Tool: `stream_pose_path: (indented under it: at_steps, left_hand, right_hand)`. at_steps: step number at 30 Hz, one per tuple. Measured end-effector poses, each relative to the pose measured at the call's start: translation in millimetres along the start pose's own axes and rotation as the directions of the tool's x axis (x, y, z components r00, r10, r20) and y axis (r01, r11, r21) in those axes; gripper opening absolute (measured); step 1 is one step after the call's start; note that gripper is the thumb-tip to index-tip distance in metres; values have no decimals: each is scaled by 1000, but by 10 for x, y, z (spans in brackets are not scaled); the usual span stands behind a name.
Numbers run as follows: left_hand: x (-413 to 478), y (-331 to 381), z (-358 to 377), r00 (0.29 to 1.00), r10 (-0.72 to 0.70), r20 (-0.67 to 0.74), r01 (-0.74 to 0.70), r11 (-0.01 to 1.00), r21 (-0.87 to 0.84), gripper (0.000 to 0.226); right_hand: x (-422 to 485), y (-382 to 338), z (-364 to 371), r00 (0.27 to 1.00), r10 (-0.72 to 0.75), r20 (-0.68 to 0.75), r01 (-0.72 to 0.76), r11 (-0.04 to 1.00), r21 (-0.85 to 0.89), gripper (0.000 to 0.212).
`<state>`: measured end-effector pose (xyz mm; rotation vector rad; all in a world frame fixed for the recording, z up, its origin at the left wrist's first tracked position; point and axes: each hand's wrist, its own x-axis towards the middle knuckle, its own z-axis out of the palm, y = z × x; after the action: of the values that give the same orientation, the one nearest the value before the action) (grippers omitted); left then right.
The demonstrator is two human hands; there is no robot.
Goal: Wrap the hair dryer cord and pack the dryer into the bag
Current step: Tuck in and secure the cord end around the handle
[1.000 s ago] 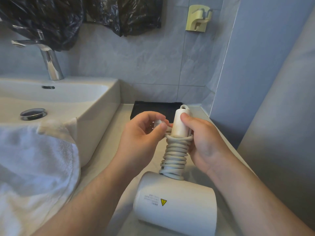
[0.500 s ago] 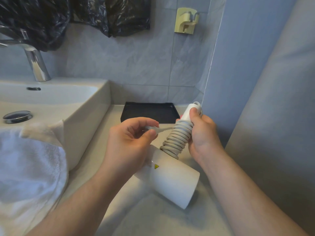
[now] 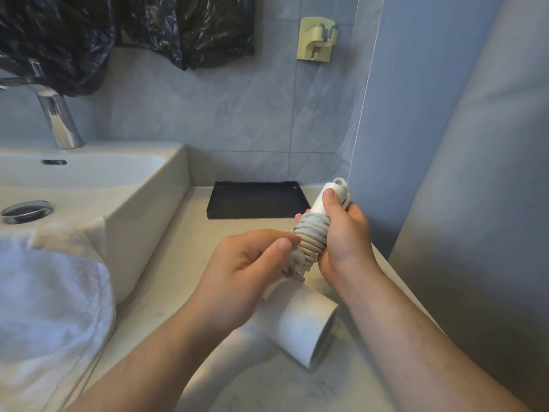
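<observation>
Hair dryer (image 3: 303, 325) is gripped by right hand (image 3: 344, 242), cord (image 3: 310, 237) end pinched by left hand (image 3: 243, 272); released untucked, coils are judged likely to unwind

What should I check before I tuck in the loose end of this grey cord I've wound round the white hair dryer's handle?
1. Right hand grips the white plastic hair dryer's handle: ok.
2. Grey rubber cord sits in tight coils round the handle: ok.
3. Left hand pinches the cord's loose end: ok.
4. Plug tucked under a coil: cannot tell, blurred beside the left fingers.
5. Dryer's round barrel rests on the pale stone countertop: ok.
6. Bag ready nearby: cannot tell; only crumpled black plastic hangs on the wall.
</observation>
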<state>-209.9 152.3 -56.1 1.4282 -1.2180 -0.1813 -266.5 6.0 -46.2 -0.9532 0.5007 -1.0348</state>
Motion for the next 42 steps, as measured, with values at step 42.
stream_pose_path:
  at_steps: [42]
  left_hand:
    - [334, 135, -174, 765, -627, 144, 560, 539, -629, 27]
  right_hand:
    - [-177, -66, 35, 975, 37, 220, 20, 968, -252, 31]
